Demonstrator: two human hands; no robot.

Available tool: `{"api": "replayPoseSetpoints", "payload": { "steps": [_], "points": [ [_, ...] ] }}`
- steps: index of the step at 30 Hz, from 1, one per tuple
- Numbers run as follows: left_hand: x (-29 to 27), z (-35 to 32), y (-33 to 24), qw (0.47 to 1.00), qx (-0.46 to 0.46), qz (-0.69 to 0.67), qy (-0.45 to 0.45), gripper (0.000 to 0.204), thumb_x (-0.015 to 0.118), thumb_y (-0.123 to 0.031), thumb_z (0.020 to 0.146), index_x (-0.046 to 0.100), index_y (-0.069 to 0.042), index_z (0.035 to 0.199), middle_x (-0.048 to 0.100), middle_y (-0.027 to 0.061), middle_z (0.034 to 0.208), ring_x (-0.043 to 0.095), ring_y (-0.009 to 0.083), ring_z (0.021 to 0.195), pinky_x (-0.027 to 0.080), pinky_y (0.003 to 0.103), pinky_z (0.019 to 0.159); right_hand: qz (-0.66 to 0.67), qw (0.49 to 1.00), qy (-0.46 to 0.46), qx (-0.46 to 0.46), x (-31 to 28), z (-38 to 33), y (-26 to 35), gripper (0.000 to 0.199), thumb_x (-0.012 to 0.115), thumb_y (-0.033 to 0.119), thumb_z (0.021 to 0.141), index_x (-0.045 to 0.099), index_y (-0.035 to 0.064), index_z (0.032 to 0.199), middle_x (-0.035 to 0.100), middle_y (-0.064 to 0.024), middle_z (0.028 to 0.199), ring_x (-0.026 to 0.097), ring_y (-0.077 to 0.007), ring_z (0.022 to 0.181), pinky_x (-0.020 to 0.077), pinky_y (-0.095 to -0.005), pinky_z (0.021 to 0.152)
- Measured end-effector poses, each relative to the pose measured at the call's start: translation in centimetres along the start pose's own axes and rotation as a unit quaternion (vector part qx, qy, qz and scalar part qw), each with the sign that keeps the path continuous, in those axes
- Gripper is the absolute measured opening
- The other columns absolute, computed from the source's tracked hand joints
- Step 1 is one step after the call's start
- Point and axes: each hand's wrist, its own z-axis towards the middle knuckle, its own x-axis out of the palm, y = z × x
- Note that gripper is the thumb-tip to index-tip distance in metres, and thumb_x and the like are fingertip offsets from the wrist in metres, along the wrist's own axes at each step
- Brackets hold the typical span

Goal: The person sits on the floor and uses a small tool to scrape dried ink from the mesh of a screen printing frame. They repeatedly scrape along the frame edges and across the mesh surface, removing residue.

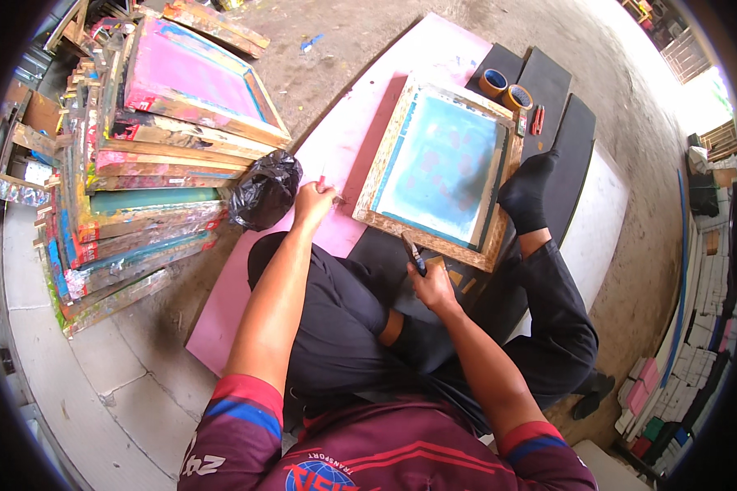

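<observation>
A wooden screen-printing frame (506, 176) with blue-stained mesh (442, 164) lies between my legs. Closed around a dark-handled hand tool (414, 255), my right hand (434, 286) is by the frame's near edge. The tool's metal tip points at that edge; its exact kind is unclear. Left of the frame, above the pink board (336, 168), my left hand (313, 204) pinches a slim red tool (322, 180) that is too small to identify. A crumpled black plastic bag (264, 190) sits beside that hand.
Stacked wooden screens (155, 155) rise at the left, a pink-meshed one (192, 69) on top. Beyond the frame are a blue tape roll (493, 82), another tape roll (517, 97) and a red tool (538, 120) on black padding (549, 74). My socked foot (528, 192) touches the frame's right side.
</observation>
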Motion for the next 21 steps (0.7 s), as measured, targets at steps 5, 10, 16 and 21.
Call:
{"api": "replayPoseSetpoints", "payload": {
  "steps": [5, 10, 16, 21],
  "points": [
    [0.4, -4.1, -3.8, 0.941, 0.0, -0.182, 0.286, 0.036, 0.079, -0.034, 0.094, 0.073, -0.001, 0.106, 0.069, 0.0034, 0.086, 0.04, 0.0027, 0.044, 0.031, 0.021, 0.037, -0.05, 0.997, 0.016, -0.063, -1.0, -1.4, 4.1, 0.053, 0.061, 0.051, 0.1, 0.072, -0.0001, 0.106, 0.072, -0.0308, 0.098, 0.067, -0.049, 0.106, 0.052, -0.0554, 0.091],
    [0.3, -4.9, -4.0, 0.9, -0.012, -0.175, 0.399, 0.031, 0.077, -0.029, 0.096, 0.072, 0.0, 0.108, 0.068, 0.0039, 0.085, 0.041, 0.0024, 0.043, 0.031, 0.021, 0.037, -0.091, 0.989, 0.017, -0.119, -1.1, -1.6, 6.0, 0.052, 0.061, 0.051, 0.099, 0.071, -0.0008, 0.098, 0.072, -0.0296, 0.093, 0.068, -0.048, 0.101, 0.0526, -0.055, 0.088],
    [0.5, -4.1, -3.2, 0.882, -0.015, -0.175, 0.437, 0.027, 0.077, -0.026, 0.096, 0.069, -0.002, 0.103, 0.062, 0.0016, 0.08, 0.043, 0.0027, 0.044, 0.032, 0.021, 0.038, -0.091, 0.988, 0.053, -0.117, -1.5, -1.4, 6.8, 0.049, 0.063, 0.048, 0.099, 0.072, 0.0, 0.102, 0.072, -0.0297, 0.094, 0.068, -0.0483, 0.101, 0.0529, -0.0543, 0.087],
    [1.0, -3.3, -2.6, 0.888, -0.029, -0.143, 0.435, 0.026, 0.075, -0.029, 0.098, 0.067, -0.005, 0.101, 0.062, 0.0019, 0.079, 0.043, 0.0031, 0.044, 0.032, 0.022, 0.038, 0.038, 0.983, 0.14, -0.111, -0.6, 0.2, 4.6, 0.05, 0.063, 0.046, 0.101, 0.07, -0.0037, 0.099, 0.073, -0.02, 0.085, 0.073, -0.0333, 0.087, 0.0544, -0.0443, 0.079]
  ]
}}
